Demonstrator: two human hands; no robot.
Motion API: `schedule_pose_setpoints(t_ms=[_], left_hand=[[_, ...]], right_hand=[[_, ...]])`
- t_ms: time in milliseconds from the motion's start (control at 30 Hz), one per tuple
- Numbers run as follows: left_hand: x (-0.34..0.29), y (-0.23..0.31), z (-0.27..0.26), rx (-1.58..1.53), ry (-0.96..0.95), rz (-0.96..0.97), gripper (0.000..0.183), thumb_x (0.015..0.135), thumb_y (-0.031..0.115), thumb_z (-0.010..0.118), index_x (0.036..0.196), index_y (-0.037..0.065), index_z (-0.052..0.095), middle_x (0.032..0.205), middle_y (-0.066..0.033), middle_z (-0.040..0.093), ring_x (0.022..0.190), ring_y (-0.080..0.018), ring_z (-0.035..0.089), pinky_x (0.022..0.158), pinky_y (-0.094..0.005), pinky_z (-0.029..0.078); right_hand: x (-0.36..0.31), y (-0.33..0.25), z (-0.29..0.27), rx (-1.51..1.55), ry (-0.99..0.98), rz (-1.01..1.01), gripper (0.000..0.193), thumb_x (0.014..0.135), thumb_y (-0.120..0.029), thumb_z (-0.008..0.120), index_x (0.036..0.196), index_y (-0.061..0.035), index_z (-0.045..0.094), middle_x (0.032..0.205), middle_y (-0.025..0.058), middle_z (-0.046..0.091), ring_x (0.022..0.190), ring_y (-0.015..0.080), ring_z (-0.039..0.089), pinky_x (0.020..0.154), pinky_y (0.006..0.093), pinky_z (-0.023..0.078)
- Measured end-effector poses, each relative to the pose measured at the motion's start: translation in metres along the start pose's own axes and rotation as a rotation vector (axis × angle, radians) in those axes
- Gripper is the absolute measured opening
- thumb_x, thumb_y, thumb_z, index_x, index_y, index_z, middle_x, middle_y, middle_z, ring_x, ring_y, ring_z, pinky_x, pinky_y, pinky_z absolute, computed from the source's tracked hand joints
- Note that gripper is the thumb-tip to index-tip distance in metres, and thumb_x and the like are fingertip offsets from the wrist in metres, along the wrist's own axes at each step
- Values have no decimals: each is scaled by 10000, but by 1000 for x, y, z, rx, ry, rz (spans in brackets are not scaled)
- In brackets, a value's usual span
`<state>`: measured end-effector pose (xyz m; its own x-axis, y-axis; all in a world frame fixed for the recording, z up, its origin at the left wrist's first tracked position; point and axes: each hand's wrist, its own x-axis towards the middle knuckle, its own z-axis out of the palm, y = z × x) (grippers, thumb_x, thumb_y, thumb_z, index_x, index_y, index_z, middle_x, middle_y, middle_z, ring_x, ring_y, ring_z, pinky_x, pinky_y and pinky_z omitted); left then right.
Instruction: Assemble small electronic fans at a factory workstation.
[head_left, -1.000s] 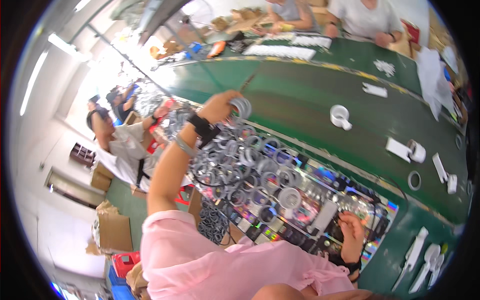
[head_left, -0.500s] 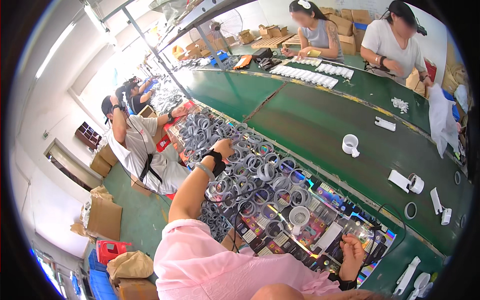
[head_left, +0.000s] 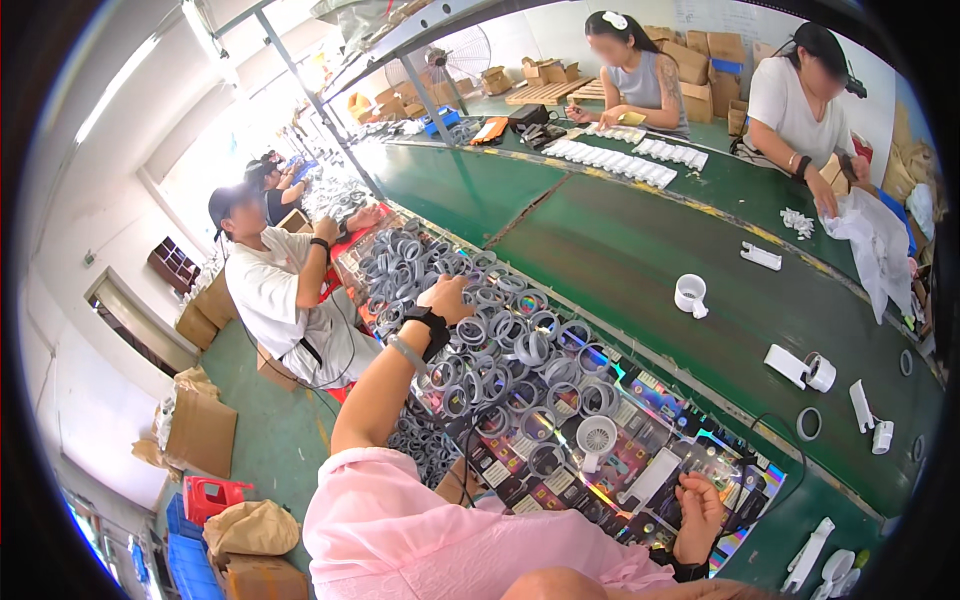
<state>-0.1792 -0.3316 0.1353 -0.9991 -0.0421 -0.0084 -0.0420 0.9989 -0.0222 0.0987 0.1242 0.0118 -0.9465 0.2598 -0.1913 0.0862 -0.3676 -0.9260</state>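
Note:
My left hand [head_left: 448, 298], with a black wristband, reaches out over a heap of grey plastic rings [head_left: 500, 340]. Its fingers curl down into the rings, and what they grip is hidden. My right hand [head_left: 698, 512] rests with bent fingers on the near right edge of a spread of shiny rainbow-coloured cards [head_left: 640, 420]. Whether it holds anything cannot be made out. A white round fan part [head_left: 597, 436] and a white flat bar [head_left: 650, 478] lie on the cards between my hands.
A long green workbench [head_left: 640, 260] carries scattered white parts [head_left: 690, 294]. A person in a white shirt [head_left: 275, 290] sits close on my left. Two more people [head_left: 640, 80] work across the bench. Cardboard boxes [head_left: 200, 430] and blue crates [head_left: 190, 550] stand on the floor to the left.
My left hand came down from holding a grey ring up in the air to the ring heap. The view swung to the left and downward. My right hand stayed on the cards.

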Motion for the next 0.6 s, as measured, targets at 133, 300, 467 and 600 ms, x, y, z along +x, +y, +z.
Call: schedule_pose_setpoints(t_ms=[133,300,467,600], left_hand=[[-38,48,-30,-129,168,59,554,775,319,664,1261,108,502,1245,-164,520,1044,-340,582,850,-419,487],[-105,125,-52,-938,-210,440,516,864,120,640,1329,58,424,1150,-74,587,868,-114,617,701,-250,499],[-159,179,-39,-1489,-987,638,453,937,136,545,1352,51,385,1126,-83,595,877,-139,625,751,-261,510],[-164,222,17,-1562,-1294,646,432,933,170,559,1324,52,419,1064,-56,606,814,-117,612,704,-239,499]], right_hand=[[0,2,2,37,0,-27,129,897,-9,510,999,6,589,1183,89,518,1039,166,568,887,279,474],[0,5,-3,-13,11,-16,134,894,-5,515,1001,8,594,1176,92,526,1025,171,578,884,276,476],[0,6,-4,-25,17,-11,134,887,-1,523,999,13,596,1173,94,530,1018,170,581,881,269,478],[0,9,-2,-32,2,-39,130,880,-2,537,995,26,592,1189,104,516,1016,161,580,882,263,480]])
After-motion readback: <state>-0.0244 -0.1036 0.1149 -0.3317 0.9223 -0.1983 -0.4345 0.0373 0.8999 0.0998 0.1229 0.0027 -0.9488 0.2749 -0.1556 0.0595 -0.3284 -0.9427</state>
